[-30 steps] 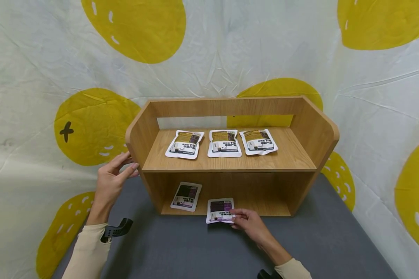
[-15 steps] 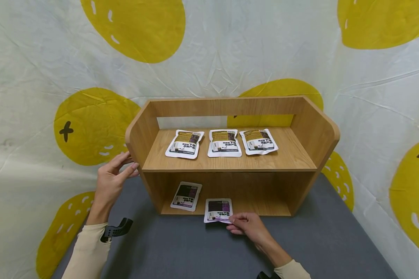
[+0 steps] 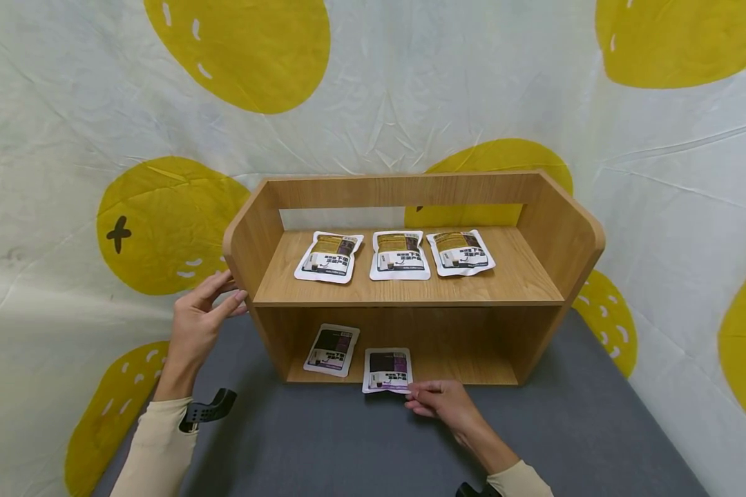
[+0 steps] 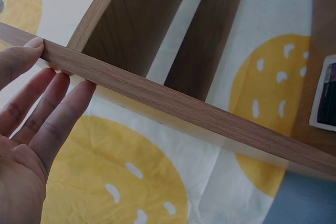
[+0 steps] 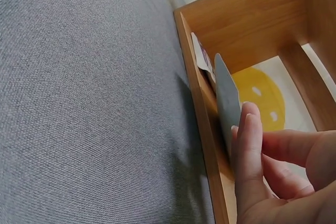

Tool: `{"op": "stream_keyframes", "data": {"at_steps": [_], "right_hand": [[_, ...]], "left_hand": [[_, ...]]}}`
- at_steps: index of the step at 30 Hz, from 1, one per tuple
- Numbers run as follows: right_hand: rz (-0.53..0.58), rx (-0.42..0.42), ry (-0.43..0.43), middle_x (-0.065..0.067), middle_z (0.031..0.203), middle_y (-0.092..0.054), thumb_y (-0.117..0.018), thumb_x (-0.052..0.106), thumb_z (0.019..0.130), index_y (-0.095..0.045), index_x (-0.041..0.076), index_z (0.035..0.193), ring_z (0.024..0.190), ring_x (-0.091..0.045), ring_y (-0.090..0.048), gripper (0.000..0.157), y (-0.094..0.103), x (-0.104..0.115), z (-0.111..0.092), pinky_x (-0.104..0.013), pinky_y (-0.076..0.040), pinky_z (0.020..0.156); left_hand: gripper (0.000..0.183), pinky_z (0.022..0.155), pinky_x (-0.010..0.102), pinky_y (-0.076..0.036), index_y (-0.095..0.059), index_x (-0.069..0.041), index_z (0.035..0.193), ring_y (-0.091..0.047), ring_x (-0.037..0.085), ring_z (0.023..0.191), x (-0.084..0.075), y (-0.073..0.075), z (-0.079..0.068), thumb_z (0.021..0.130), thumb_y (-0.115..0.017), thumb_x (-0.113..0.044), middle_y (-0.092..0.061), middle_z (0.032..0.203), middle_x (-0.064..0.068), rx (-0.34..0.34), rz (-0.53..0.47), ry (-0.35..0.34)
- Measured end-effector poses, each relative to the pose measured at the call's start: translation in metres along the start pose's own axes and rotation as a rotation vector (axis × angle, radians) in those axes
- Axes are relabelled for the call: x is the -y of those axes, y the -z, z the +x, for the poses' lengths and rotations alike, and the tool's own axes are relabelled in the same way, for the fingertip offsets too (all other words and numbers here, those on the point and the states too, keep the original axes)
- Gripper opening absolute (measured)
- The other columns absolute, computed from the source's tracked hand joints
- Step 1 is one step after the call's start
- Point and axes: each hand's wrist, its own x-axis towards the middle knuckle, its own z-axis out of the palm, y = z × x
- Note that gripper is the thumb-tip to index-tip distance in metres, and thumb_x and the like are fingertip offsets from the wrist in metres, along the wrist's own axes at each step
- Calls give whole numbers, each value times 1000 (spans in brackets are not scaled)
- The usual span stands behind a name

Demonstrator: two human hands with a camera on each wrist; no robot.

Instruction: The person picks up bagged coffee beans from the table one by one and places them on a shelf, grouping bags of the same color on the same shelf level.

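My right hand (image 3: 441, 402) pinches the lower right corner of a white pouch (image 3: 388, 371) with a dark purple label, at the front of the lower shelf. In the right wrist view this pouch (image 5: 227, 95) stands tilted, seen nearly edge-on between thumb and fingers. Left of it, a similar pouch (image 3: 332, 350) lies on the lower level. My left hand (image 3: 197, 328) holds the left side panel of the wooden shelf (image 3: 404, 304). In the left wrist view, the thumb and fingertips of the left hand (image 4: 39, 114) lie on either side of the panel's edge.
Three white pouches with yellow-brown labels, one in the middle (image 3: 400, 255), lie in a row on the upper level. Beneath the shelf is a grey cloth-covered table (image 3: 323, 449). A white curtain with yellow prints (image 3: 373, 90) hangs behind.
The right hand first shifts its grip toward the pouch's lower corner, and the pouch moves slightly left. It then moves a little farther toward the shelf. The left hand stays put.
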Motion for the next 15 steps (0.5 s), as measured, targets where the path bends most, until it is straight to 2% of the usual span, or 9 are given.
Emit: {"op": "stream_keyframes", "data": {"at_steps": [11, 15], "right_hand": [[-11, -22, 7, -32, 121, -66, -60, 0, 100, -55, -20, 132, 84, -17, -75, 38, 2, -3, 6, -22, -63, 74], [-22, -37, -6, -33, 126, -64, -61, 3, 101, -55, -17, 135, 85, -19, -76, 40, 1, -3, 10, -25, -64, 76]], "left_hand": [[51, 77, 30, -63, -60, -2, 141, -67, 14, 112, 1, 0, 0, 92, -67, 11, -65, 122, 5, -4, 5, 5], [51, 77, 30, -63, -60, -3, 141, -66, 14, 112, 1, 0, 0, 92, -67, 10, -64, 124, 6, -5, 4, 8]]}}
